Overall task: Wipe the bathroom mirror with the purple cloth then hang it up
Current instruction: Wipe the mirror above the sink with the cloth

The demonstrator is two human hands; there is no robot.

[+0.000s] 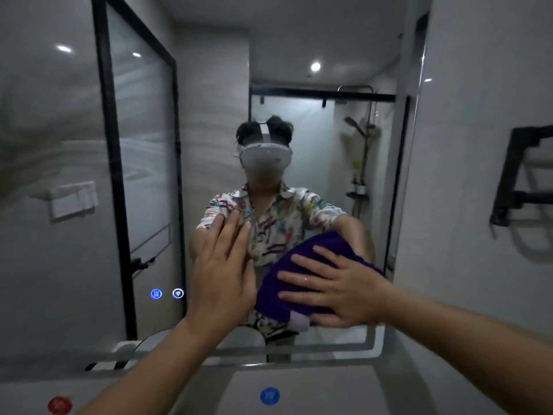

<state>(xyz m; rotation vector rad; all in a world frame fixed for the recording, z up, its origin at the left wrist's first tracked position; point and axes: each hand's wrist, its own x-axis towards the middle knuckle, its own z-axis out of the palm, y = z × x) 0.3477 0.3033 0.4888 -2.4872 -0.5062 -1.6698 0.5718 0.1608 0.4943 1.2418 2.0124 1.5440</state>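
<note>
1. The right hand (335,289) lies flat with fingers spread, pressing the purple cloth (287,283) against the lower right part of the mirror (74,145).
2. The left hand (221,271) is open, fingers straight and close together, palm towards the glass just left of the cloth; whether it touches the mirror cannot be told.
3. Two lit round blue icons (167,293) glow on the mirror, left of the hands; their symbols are unreadable.
4. A black rack (520,175) hangs on the right wall.
</note>
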